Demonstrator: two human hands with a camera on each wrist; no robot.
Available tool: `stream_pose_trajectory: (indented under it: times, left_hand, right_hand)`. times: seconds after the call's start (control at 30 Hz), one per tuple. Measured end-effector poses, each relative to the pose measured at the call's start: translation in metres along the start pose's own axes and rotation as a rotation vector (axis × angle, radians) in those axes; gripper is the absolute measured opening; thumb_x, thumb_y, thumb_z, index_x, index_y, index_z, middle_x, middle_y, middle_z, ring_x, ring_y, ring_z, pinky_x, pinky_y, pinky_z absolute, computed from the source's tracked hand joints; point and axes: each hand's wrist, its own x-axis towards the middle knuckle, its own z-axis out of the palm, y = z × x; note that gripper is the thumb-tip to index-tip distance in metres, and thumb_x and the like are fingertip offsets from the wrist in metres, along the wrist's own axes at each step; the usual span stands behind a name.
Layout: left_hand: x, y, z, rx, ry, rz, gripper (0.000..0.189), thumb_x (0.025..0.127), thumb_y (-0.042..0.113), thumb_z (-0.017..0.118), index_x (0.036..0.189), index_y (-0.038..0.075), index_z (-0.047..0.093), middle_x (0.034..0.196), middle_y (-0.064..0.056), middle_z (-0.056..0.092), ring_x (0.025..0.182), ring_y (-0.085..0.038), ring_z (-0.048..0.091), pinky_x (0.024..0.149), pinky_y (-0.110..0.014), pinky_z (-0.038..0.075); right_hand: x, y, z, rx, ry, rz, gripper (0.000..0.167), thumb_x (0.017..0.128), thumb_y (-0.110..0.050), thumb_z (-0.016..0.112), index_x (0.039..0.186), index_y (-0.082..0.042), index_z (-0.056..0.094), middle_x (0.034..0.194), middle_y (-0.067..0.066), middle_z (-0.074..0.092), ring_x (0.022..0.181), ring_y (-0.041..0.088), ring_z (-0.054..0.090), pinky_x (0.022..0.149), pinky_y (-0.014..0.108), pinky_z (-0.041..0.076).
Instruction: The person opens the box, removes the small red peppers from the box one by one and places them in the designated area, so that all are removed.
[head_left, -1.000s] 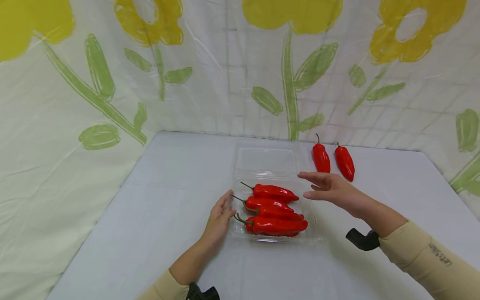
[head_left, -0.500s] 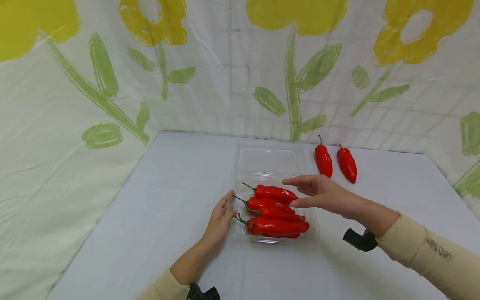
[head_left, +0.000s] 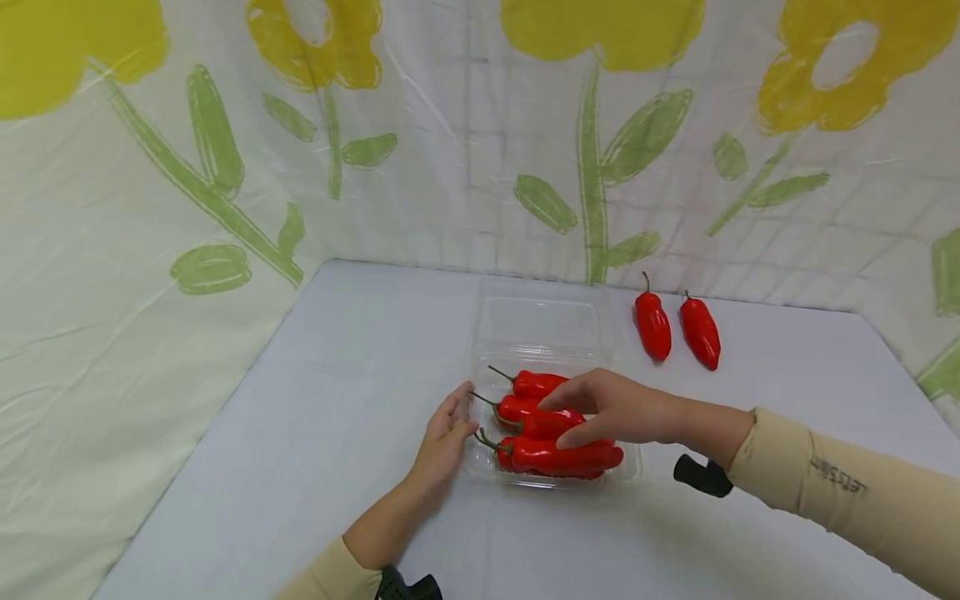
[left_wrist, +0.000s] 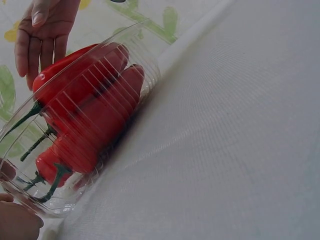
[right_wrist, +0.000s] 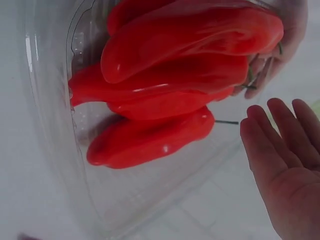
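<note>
Several glossy red peppers [head_left: 573, 457] with green stems lie side by side in a clear plastic container [head_left: 636, 468], its hinged lid [head_left: 540, 318] laid back behind it. My left hand [head_left: 441, 440] holds the container's left side, thumb and fingers at its rim; the left wrist view has its thumb [left_wrist: 19, 220] at the corner. My right hand [head_left: 621, 408] hovers over the peppers with fingers stretched out and thumb apart, hiding part of them from the head view. In the right wrist view its fingers [right_wrist: 260, 145] are straight, beside a pepper's stem, holding nothing.
Two more red peppers, one [head_left: 653, 327] beside the other [head_left: 701, 333], lie on the white table [head_left: 360, 350] behind and right of the container. A sheet with printed yellow flowers [head_left: 600, 167] hangs along the table's back edge.
My right hand has moved left and nearer, from beside the container's right edge to over the peppers. My left hand stays at the container's left side.
</note>
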Motion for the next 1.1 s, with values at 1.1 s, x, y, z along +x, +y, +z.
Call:
stream_pose_trajectory:
  times: [1.1]
  left_hand:
    - [0.000,-0.002,0.000,0.006,0.016,0.002,0.057,0.088,-0.006,0.037,0.144,-0.004,0.026,0.153,-0.018,0.021,0.144,-0.029,0.013,0.117,-0.044,0.013]
  right_hand:
    - [0.016,-0.004,0.030,-0.269,0.011,0.013,0.041,0.072,-0.012,0.078,0.111,-0.010,0.067,0.101,-0.002,0.066,0.097,0.016,0.054,0.075,0.033,0.057]
